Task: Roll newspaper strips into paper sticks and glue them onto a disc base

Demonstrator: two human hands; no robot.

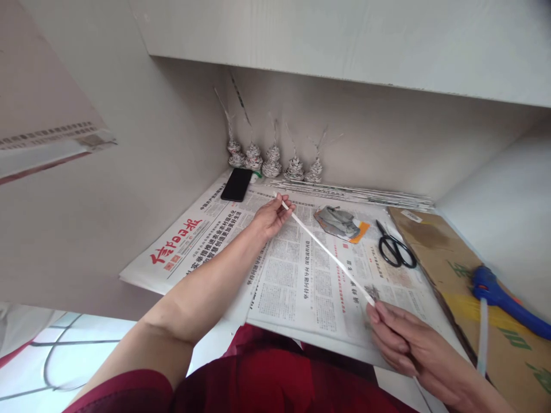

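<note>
A thin white rolled-paper stick (327,252) stretches slantwise between my two hands above the newspaper. My left hand (272,217) pinches its far end between thumb and fingers. Nearer to me, my right hand (398,338) has its fingers closed around the other end, with the thumb on top. Under the stick lie printed newspaper sheets (279,292). Just beyond it rests a small grey crumpled piece (340,221) with an orange edge; I cannot make out what it is. Black-handled scissors (394,246) lie to its right.
Several woven paper gourd shapes (272,163) stand along the back wall. A black phone (236,184) lies before them, and a bundle of paper sticks (357,194) lies to their right. A blue glue gun (508,298) rests on flattened cardboard (456,258). An overhanging panel (344,40) spans above.
</note>
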